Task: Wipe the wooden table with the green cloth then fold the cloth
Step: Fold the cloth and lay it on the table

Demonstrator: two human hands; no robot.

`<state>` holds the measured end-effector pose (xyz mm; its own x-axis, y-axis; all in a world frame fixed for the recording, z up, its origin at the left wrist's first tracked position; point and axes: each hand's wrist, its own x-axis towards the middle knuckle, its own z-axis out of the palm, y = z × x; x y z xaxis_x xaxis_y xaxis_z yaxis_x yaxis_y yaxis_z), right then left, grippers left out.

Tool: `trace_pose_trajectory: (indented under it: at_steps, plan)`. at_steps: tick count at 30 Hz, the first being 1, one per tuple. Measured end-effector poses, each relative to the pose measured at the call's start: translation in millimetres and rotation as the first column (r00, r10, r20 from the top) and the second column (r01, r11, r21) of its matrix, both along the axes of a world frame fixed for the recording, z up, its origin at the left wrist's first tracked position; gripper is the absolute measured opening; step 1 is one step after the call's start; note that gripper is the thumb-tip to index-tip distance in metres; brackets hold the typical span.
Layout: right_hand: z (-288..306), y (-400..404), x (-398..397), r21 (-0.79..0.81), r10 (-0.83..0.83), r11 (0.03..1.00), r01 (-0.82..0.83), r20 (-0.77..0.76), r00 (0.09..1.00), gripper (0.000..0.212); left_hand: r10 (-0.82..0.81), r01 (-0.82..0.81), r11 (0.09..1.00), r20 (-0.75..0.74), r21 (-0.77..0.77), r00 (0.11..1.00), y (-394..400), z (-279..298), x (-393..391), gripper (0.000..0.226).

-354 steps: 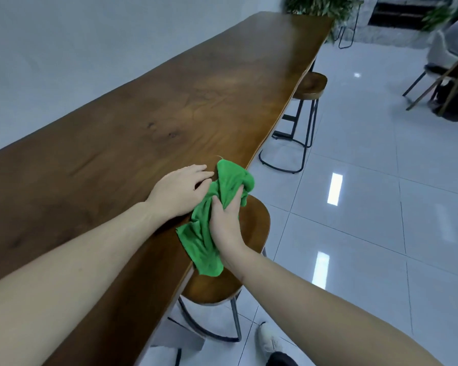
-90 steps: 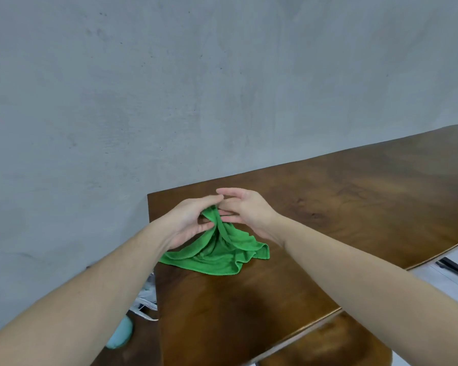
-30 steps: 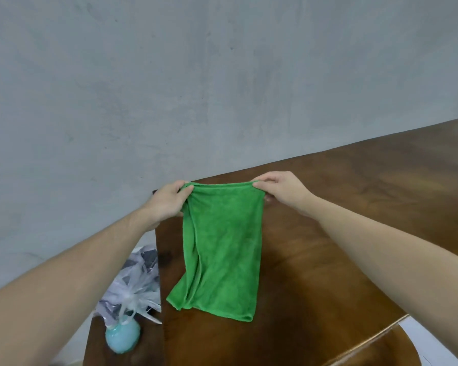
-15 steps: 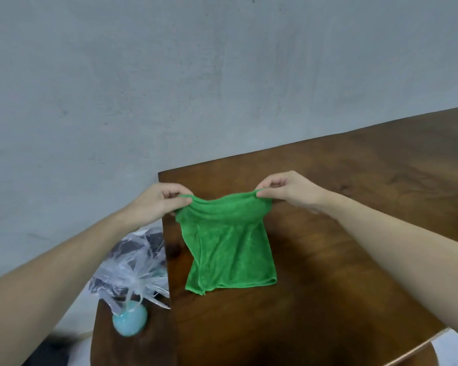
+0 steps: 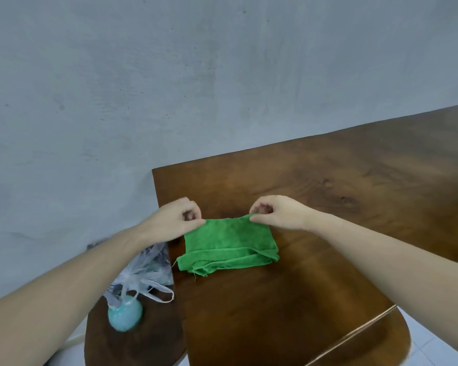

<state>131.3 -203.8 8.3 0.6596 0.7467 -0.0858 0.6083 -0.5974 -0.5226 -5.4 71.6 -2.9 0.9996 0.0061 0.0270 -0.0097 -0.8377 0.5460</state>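
Left hand point(image 5: 175, 222) and right hand point(image 5: 278, 212) pinch far corners of green cloth point(image 5: 229, 245), folded double, lying on desk point(image 5: 328, 207) between them.

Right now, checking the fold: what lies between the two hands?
Head view: only the green cloth's pinched far edge spans left hand to right hand.

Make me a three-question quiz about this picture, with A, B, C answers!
1. Where does the green cloth lie?
A. near the wooden table's left end
B. on the floor
C. on a chair

2. What colour is the ball-shaped thing under the plastic bag?
A. red
B. yellow
C. light blue

3. How is the cloth?
A. crumpled in a ball
B. folded over in layers
C. hanging in the air

Answers: 1 A, it rests by the table's end. 2 C, it is pale blue. 3 B, layered edges show while left hand and right hand pinch its far corners.
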Motion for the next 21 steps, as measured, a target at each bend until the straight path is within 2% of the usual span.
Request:
trace_pose_trajectory:
  at_steps: [1,3,5,7,9,12,14,17,21]
  plan:
    - [-4.0,3.8,5.6,-0.058,0.006,0.998,-0.002,0.056,0.998,0.035,0.04,-0.039,0.999,-0.033,0.006,0.999,0.6,-2.9,5.3,0.026]
    - [-10.2,9.6,12.9,-0.236,0.027,0.972,-0.01,0.067,0.997,0.055,0.062,-0.064,0.998,-0.206,-0.003,0.977,4.9,-12.5,14.8,0.044]
    - [-13.4,12.6,17.4,-0.308,0.076,0.949,-0.072,0.003,0.997,0.047,0.003,0.011,0.999,-0.27,0.051,0.963,9.2,-20.8,20.3,0.035]
    - [-15.1,14.2,21.5,-0.222,0.123,0.965,-0.137,-0.078,0.989,0.026,-0.063,0.078,0.995,-0.246,0.054,0.967,10.1,-24.2,22.2,0.022]
    - [-16.8,16.6,28.6,-0.083,0.132,0.986,-0.146,-0.163,0.978,0.021,-0.074,0.056,0.994,-0.209,-0.091,0.975,11.3,-23.9,23.1,0.022]
    - [-19.3,29.0,46.8,0.151,0.066,0.988,-0.016,-0.332,0.941,0.018,0.088,-0.147,0.929,-0.183,-0.34,0.979,22.5,-20.8,31.3,0.022]
    - [-21.9,44.8,62.7,0.313,0.032,0.942,0.118,-0.436,0.9,0.013,0.252,-0.292,0.808,-0.147,-0.512,0.956,31.4,-19.3,41.3,0.018]
    - [-23.9,81.4,89.6,0.437,0.006,0.882,0.175,-0.381,0.925,0.012,0.451,-0.419,0.617,-0.138,-0.666,0.882,42.7,-15.1,62.3,0.011]
    - [-29.2,145.9,130.5,0.459,-0.003,0.873,0.164,-0.331,0.944,0.017,0.625,-0.462,0.519,-0.05,-0.719,0.779,74.9,-12.8,96.2,0.013]
